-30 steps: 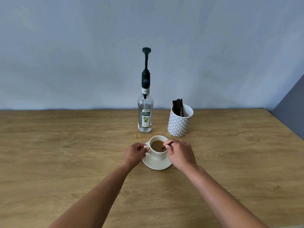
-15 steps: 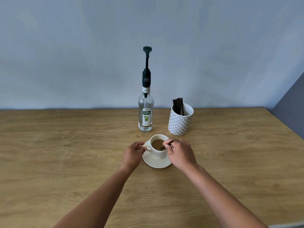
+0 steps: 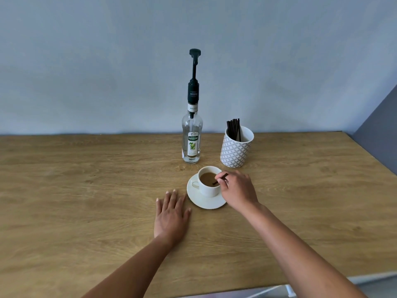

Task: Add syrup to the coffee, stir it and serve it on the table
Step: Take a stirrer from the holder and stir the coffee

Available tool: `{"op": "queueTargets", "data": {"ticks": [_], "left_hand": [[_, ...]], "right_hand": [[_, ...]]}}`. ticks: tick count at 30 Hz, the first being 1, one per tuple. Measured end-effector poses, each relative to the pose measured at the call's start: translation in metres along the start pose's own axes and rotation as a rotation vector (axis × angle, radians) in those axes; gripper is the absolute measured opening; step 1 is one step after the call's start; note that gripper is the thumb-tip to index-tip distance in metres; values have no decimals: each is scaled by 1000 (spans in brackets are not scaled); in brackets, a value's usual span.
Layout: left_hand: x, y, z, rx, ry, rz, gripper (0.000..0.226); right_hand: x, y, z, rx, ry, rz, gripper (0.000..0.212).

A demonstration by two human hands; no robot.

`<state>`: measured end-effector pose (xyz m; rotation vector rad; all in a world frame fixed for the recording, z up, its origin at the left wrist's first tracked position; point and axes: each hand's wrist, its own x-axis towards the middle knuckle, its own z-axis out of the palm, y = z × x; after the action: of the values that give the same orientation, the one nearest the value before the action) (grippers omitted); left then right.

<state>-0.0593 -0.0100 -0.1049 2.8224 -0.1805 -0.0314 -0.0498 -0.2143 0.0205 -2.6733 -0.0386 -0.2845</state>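
spill risk is the main thing imo: right hand (image 3: 237,191) is pinching a stirrer (image 3: 220,179) with its tip down in the coffee, and nothing steadies the cup (image 3: 208,183). left hand (image 3: 171,214) lies flat on the table (image 3: 86,190), fingers spread and holding nothing, just left of the saucer (image 3: 204,202). a hard swirl could probably slop coffee over the rim or skid the cup on the saucer. cup sits on the saucer, just in front of the bottle (image 3: 191,138).

count: one cup, one saucer, one bottle, one holder (image 3: 235,151) to the cup's back right, with a bunch of spare sticks i can't count, plus the one stirrer in use.
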Motion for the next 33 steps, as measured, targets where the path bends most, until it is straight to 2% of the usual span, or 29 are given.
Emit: {"op": "queueTargets", "data": {"ticks": [5,11,19,25,29,33], "left_hand": [[0,-1,0,9,18,4,62],[-1,-2,0,1,22,16,61],[-5,-6,-1,6,-15,53,63],[-12,-7,-6,11,-33,78,63],[-18,-4,-6,-1,-45,74,63],[-27,4,-5,-13,-51,52,64]], "right_hand": [[-3,-7,1,154,-1,74,18],[-9,-6,-4,132,45,159,18],[-30,-8,-12,231,257,165,18],[-45,-4,-13,242,210,246,18],[-46,-6,-17,280,258,254,18],[-49,-3,-19,307,236,282,17]]}}
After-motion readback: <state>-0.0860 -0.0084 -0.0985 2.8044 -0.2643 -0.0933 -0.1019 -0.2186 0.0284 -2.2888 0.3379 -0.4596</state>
